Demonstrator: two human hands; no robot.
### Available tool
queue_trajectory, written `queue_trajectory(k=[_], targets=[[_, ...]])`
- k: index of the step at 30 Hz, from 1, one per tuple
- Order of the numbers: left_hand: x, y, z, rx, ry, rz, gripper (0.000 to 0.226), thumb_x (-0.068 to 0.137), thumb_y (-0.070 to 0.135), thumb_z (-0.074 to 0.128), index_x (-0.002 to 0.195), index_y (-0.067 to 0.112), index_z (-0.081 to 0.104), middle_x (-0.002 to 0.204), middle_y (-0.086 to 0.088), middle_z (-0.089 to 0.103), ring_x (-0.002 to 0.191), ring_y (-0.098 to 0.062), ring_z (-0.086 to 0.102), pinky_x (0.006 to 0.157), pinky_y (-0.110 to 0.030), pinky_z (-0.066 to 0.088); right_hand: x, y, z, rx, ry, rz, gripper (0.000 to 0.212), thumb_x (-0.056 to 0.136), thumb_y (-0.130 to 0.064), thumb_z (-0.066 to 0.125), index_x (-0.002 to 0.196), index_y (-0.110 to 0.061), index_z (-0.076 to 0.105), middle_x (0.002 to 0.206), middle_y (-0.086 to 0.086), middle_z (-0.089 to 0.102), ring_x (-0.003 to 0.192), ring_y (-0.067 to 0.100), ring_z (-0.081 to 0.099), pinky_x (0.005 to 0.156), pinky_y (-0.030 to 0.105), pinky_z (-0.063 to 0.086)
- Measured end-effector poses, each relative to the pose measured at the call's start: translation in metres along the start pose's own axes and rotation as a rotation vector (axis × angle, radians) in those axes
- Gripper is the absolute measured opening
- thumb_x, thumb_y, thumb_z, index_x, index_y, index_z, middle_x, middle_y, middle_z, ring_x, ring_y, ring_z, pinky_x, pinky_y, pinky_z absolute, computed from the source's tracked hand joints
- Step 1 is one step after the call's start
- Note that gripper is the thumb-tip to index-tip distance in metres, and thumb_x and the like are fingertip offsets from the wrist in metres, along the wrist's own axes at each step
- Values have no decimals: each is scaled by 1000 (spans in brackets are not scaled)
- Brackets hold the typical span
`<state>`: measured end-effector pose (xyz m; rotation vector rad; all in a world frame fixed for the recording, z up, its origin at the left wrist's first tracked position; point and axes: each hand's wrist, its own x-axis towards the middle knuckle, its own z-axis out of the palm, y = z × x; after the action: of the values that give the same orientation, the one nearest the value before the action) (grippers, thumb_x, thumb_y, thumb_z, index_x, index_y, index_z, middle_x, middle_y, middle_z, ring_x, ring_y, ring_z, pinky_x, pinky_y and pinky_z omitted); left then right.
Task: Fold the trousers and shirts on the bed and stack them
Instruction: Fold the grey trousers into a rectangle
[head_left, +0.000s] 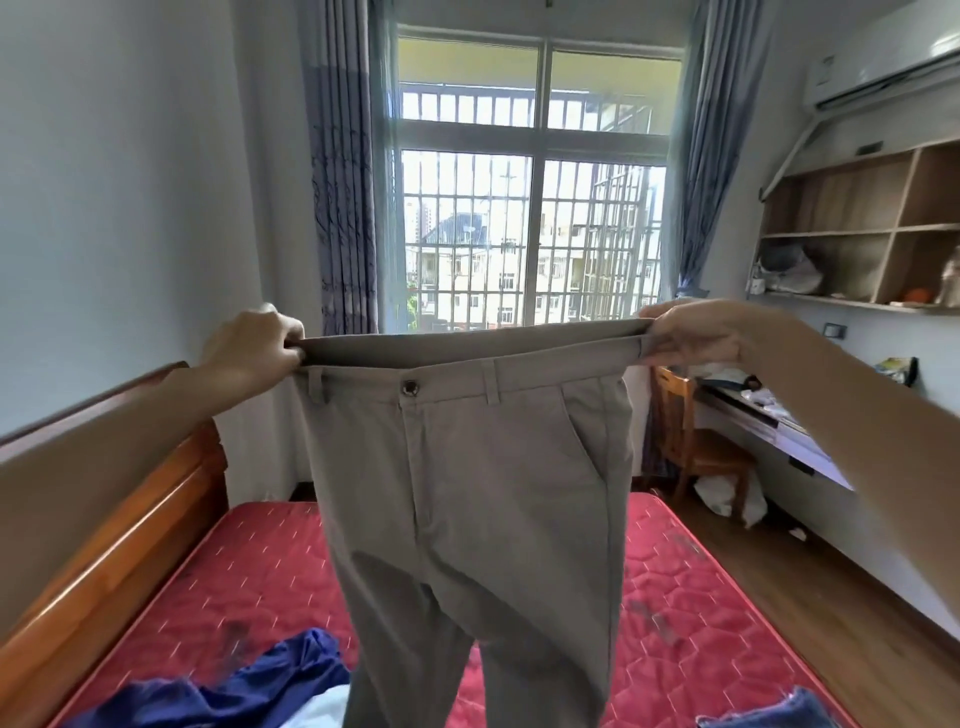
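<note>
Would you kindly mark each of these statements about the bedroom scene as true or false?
1. Both hands grip the waistband of the grey trousers. True: left hand and right hand each hold one end.
2. The trousers lie folded flat on the red mattress. False: they hang unfolded, held up in the air.
3. The waist button is fastened. True.
4. A blue garment lies crumpled on the mattress at the lower left. True.
5. The curtains are drawn shut over the window. False: they hang open at both sides.
</note>
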<state>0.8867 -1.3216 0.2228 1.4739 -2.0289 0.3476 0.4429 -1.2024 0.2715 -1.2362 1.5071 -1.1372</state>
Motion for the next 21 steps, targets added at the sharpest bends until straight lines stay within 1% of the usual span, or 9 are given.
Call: queue_trajectory(k=[2,6,9,12,14,16,17,19,21], targets=[[0,-7,8,-159,-72,51,16,82,-4,58,86,6,69,97,-12,63,90,-32,59,71,-31,40,-1,-10,0,-25,-30,-12,26,90,16,41,88,-5,56,80,11,67,70,17,72,58,24,58],[-15,-4,13,-613,-330,104,47,67,-23,40,87,15,58,85,-5,67,75,-7,61,58,-14,42,-3,-22,3,-53,8,-23,28,90,17,40,79,-6,53,76,12,61,58,15,69,52,23,57],[-29,10,19,-759,-438,68,45,55,-8,36,91,11,56,77,-15,65,66,-17,57,51,-25,39,-2,-24,7,-103,109,-42,29,90,17,39,80,-5,55,75,12,58,49,11,65,47,20,55],[-53,37,44,-720,-344,101,36,70,-13,40,76,16,60,74,-15,65,72,-28,59,65,-38,44,3,-29,16,-142,194,-58,28,91,13,39,77,-5,54,70,10,54,39,7,60,43,18,52],[-75,58,56,-767,-256,137,22,84,18,47,67,19,59,70,-11,62,70,-21,57,69,-37,43,5,-32,20,-177,271,-71,28,90,13,41,74,-6,53,61,8,55,37,8,58,43,18,53],[-89,73,58,-883,-330,169,39,85,52,49,67,20,62,65,-6,59,64,-11,52,65,-30,40,7,-34,19,-189,342,-95,29,86,16,42,76,-7,54,61,7,56,44,12,60,46,21,54],[-92,78,57,-922,-406,167,40,82,58,57,66,22,63,62,-1,56,62,-9,50,62,-26,39,7,-34,16,-205,365,-113,29,84,17,42,79,-8,55,66,8,56,51,14,60,45,21,55],[-85,82,57,-884,-514,180,35,75,53,74,61,22,68,57,4,54,57,-7,46,57,-23,36,6,-33,10,-296,373,-147,29,85,16,45,87,-10,59,77,7,56,61,14,58,42,18,51],[-71,85,60,-630,-440,190,27,75,48,76,55,30,71,51,7,56,52,-8,47,55,-26,37,5,-31,3,-492,343,-197,29,86,13,49,93,-11,64,89,1,54,71,12,56,44,15,48]])
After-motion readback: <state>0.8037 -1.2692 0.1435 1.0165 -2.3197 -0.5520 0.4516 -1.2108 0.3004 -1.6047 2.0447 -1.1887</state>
